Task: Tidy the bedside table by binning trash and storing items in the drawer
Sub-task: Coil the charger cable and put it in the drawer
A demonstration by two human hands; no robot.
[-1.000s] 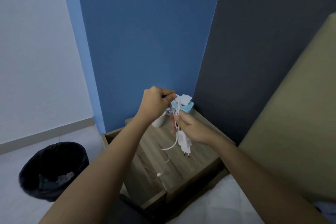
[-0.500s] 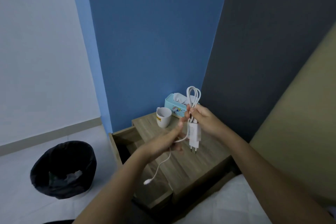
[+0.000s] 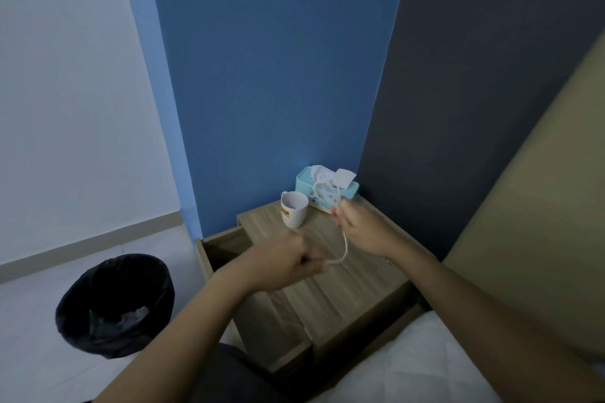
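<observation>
Both hands hold a white charger cable (image 3: pixel 344 247) above the wooden bedside table (image 3: pixel 360 285). My right hand (image 3: pixel 361 227) grips the looped part of the cable near the table's back, its loops blurred in front of the tissue box. My left hand (image 3: pixel 284 260) is closed on the cable's loose end, lower and to the left, over the open drawer (image 3: pixel 229 247). The charger's plug is hidden behind my right hand. A black-lined bin (image 3: pixel 114 304) with crumpled trash inside stands on the floor at the left.
A white mug (image 3: pixel 294 209) and a turquoise tissue box (image 3: pixel 325 191) stand at the back of the table against the blue wall. A bed's white sheet (image 3: pixel 409 366) lies at the lower right, with a beige headboard (image 3: pixel 540 222) beside it.
My left hand dropped from the cable's top loops to its loose end and pulled it left. The right hand lowered slightly with the coiled cable. The camera view shifted left.
</observation>
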